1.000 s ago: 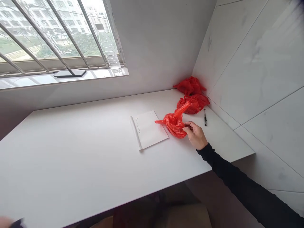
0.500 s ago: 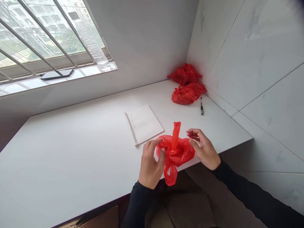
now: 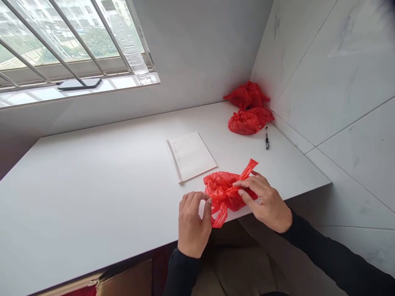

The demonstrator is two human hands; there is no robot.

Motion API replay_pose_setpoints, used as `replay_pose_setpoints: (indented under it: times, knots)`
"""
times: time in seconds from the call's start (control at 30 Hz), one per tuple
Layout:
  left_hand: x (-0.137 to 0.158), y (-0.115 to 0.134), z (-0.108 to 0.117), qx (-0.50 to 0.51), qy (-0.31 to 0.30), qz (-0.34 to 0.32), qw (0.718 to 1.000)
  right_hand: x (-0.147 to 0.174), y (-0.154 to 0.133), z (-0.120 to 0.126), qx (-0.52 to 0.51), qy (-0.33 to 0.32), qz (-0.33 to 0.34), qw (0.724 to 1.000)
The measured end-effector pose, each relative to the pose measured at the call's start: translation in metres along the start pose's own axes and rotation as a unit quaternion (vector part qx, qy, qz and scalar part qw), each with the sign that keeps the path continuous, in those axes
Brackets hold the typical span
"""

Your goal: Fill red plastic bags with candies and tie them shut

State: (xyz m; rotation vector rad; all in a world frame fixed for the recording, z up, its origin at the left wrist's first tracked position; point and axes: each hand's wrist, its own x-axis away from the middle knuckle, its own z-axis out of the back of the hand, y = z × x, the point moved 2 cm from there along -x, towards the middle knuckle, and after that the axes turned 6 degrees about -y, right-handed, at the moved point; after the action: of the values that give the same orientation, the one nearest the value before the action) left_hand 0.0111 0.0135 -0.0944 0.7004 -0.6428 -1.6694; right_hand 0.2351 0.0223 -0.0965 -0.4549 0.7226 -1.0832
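A knotted red plastic bag (image 3: 220, 181) lies at the front edge of the white table, one strip of it slanting up to the right and a loop hanging over the edge. My left hand (image 3: 194, 224) is at the bag's left side, thumb and forefinger pinched together at its edge. My right hand (image 3: 267, 201) reaches over the right side, with thumb and fingertips closed on the plastic near the knot. What the bag contains is hidden.
Behind the bag lies a white booklet (image 3: 196, 158). More red bags (image 3: 245, 122) are heaped in the far corner, near a black pen (image 3: 267, 142). A phone (image 3: 79, 84) and a clear bottle (image 3: 131, 49) rest on the windowsill. A tiled wall (image 3: 348, 82) bounds the right.
The bag's upright strip now leans to the right and its loop has swung left. My right hand has moved in from the bag's right edge to the knot. My left fingers have drawn closer together.
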Motion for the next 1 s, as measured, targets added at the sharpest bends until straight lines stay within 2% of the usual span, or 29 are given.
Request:
replay_pose_setpoints:
  times: [0.1,0.17,0.23,0.33,0.4,0.47,0.53,0.63,0.73,0.8,0.9,1.0]
  knots:
    - [0.006,-0.004,0.011,0.019,0.047,0.051,0.997,-0.001,-0.001,0.013,-0.029,0.025,-0.051,0.998]
    - [0.009,-0.002,0.014,0.035,0.064,0.067,0.995,-0.002,-0.005,0.016,-0.045,0.032,-0.058,0.997]
    - [0.009,0.005,0.013,0.045,0.056,0.037,0.997,-0.003,-0.011,0.013,-0.054,0.028,-0.044,0.997]
    - [0.005,0.017,0.005,0.02,0.017,-0.044,0.999,-0.006,-0.018,0.004,-0.044,0.004,-0.024,0.999]
    - [0.002,0.02,0.001,0.007,0.007,-0.057,0.998,-0.007,-0.02,-0.002,-0.026,-0.022,-0.007,0.999]
    - [0.002,0.017,0.002,0.014,0.017,-0.044,0.999,-0.009,-0.019,-0.003,-0.016,-0.036,0.014,0.999]
    - [0.003,0.011,0.008,0.021,0.04,-0.026,0.999,-0.009,-0.015,0.002,-0.014,-0.021,0.014,1.0]
    - [0.007,0.001,0.022,0.048,0.087,0.037,0.994,-0.008,-0.007,0.012,-0.018,0.017,-0.043,0.999]
    - [0.009,-0.001,0.029,0.093,0.112,0.106,0.984,-0.007,-0.008,0.014,-0.035,0.017,-0.087,0.995]
    - [0.008,0.004,0.028,0.111,0.106,0.107,0.982,-0.009,-0.016,0.009,-0.049,-0.002,-0.073,0.996]
    - [0.009,0.01,0.026,0.125,0.094,0.087,0.984,-0.015,-0.028,-0.001,-0.04,-0.032,-0.008,0.999]
    - [0.013,0.005,0.03,0.131,0.121,0.13,0.975,-0.02,-0.029,0.001,-0.03,-0.006,0.006,1.0]
